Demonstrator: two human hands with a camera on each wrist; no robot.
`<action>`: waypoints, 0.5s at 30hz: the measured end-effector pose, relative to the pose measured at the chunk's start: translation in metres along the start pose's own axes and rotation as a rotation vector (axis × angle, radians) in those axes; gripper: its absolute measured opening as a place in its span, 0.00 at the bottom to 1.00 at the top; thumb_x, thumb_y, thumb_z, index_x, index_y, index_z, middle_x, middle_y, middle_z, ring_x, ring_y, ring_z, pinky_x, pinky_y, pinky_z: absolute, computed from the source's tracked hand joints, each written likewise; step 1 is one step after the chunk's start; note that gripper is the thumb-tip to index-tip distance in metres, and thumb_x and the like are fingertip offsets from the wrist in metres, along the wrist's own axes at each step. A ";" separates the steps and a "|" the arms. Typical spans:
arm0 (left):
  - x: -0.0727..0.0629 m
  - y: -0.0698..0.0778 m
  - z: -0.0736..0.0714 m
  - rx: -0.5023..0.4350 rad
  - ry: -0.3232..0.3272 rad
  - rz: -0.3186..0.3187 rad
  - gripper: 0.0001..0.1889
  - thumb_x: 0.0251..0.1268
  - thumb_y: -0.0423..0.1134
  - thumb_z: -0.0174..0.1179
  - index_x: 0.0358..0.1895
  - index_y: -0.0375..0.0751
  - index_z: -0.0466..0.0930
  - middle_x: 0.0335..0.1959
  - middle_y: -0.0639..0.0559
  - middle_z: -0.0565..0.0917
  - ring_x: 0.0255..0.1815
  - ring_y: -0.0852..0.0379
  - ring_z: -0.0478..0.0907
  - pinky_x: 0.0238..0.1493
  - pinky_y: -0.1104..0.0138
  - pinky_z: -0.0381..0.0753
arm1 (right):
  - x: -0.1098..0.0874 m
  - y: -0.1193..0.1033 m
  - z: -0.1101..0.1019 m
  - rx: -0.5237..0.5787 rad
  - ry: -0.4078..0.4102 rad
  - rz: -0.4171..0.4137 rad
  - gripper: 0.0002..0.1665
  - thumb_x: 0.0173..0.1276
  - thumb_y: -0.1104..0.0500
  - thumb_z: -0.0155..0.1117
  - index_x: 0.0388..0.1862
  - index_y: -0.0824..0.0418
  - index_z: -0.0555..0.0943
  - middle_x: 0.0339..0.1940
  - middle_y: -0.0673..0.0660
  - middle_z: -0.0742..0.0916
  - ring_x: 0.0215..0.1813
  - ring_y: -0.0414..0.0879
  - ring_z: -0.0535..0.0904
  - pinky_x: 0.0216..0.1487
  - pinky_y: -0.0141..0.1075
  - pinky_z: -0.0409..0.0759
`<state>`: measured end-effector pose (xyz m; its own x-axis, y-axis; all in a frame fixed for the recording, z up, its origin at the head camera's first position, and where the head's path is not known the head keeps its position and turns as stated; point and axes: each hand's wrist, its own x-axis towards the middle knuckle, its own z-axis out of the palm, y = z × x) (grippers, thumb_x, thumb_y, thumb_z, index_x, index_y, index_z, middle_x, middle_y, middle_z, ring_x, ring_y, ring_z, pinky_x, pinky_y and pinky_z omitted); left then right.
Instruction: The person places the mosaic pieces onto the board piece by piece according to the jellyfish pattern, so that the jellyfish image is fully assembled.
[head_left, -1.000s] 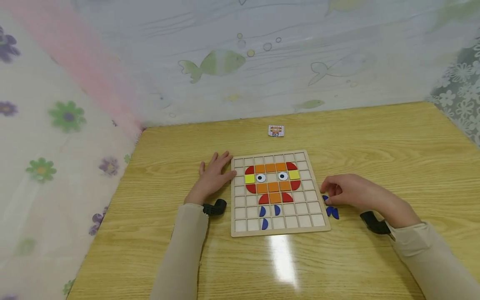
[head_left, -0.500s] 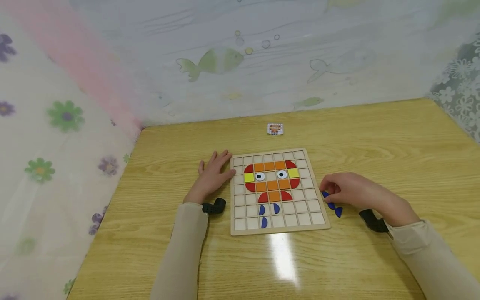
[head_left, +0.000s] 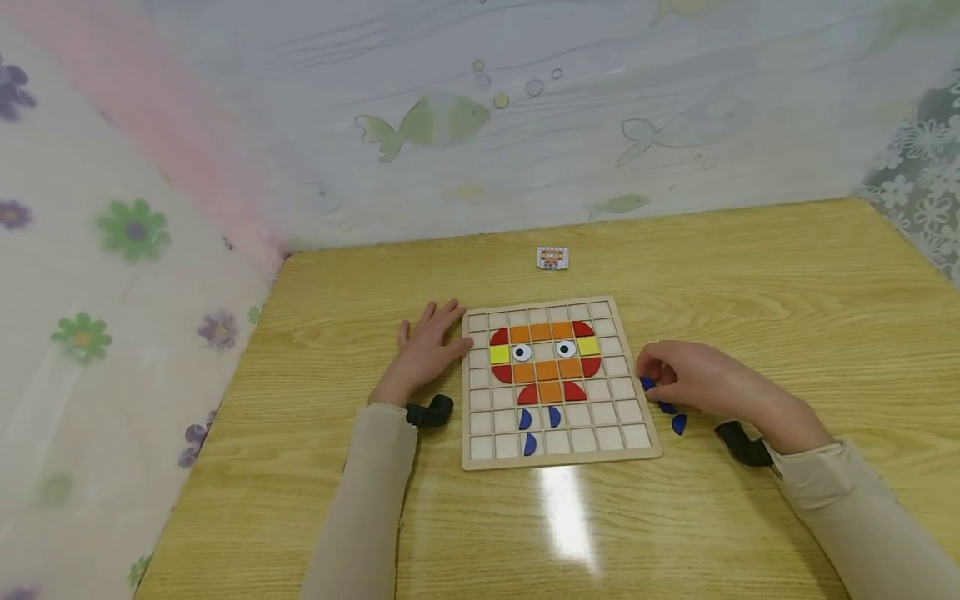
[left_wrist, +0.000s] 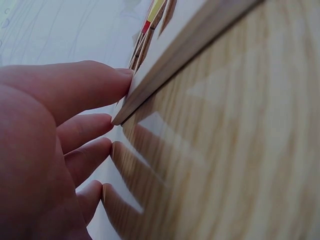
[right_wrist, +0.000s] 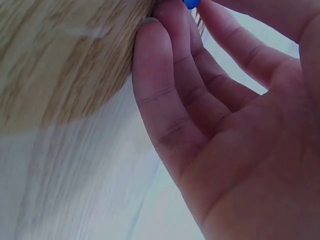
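A wooden grid board (head_left: 487, 450) lies on the table, bearing red, orange and yellow pieces, two eye discs and several blue half-circle pieces (head_left: 554, 417). At its left edge my left hand (head_left: 427, 354) rests with fingers spread; in the left wrist view the thumb (left_wrist: 107, 82) touches the board's rim. Just off the right edge, my right hand (head_left: 693, 379) pinches a blue half-circle piece (head_left: 648, 383) between thumb and fingertips. Only a bit of that blue piece (right_wrist: 190, 3) shows in the right wrist view. Beneath the hand, another half-circle (head_left: 678, 424) lies on the table.
A small picture card (head_left: 552, 258) with a similar pattern lies behind the board. Wrist cameras (head_left: 742, 443) sit on both wrists. A curtain with fish drawings (head_left: 446, 121) hangs at the table's far edge, and a flowered one at the left.
The right hand has shifted slightly, and a blue half-circle now shows between its fingertips. The loose blue pieces beneath it have spread apart. My left hand stays at the board's edge.
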<state>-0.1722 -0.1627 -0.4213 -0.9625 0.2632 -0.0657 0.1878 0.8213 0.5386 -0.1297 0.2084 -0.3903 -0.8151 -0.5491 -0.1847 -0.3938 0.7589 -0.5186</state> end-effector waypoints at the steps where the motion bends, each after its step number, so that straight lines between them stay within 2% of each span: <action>1: 0.000 0.000 0.000 0.002 0.000 -0.001 0.31 0.63 0.54 0.49 0.68 0.52 0.55 0.70 0.58 0.50 0.70 0.54 0.36 0.60 0.46 0.27 | 0.000 0.000 0.000 0.002 0.001 0.000 0.10 0.56 0.59 0.65 0.37 0.55 0.75 0.26 0.46 0.77 0.29 0.40 0.71 0.33 0.36 0.70; 10: -0.001 0.001 0.000 -0.004 -0.001 -0.007 0.31 0.63 0.55 0.48 0.68 0.53 0.55 0.70 0.59 0.50 0.70 0.55 0.36 0.60 0.46 0.26 | 0.000 0.001 0.000 0.026 0.011 -0.010 0.10 0.57 0.60 0.64 0.37 0.55 0.76 0.27 0.46 0.77 0.30 0.39 0.72 0.33 0.35 0.71; 15: -0.001 0.001 0.000 -0.003 -0.001 -0.011 0.31 0.63 0.55 0.48 0.68 0.54 0.55 0.70 0.60 0.50 0.70 0.55 0.35 0.60 0.47 0.26 | 0.001 0.001 0.002 0.010 0.034 -0.047 0.08 0.59 0.61 0.63 0.37 0.54 0.76 0.28 0.45 0.77 0.30 0.39 0.71 0.32 0.35 0.70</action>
<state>-0.1714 -0.1626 -0.4206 -0.9643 0.2548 -0.0718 0.1771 0.8226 0.5403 -0.1302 0.2085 -0.3927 -0.8099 -0.5717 -0.1310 -0.4278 0.7287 -0.5347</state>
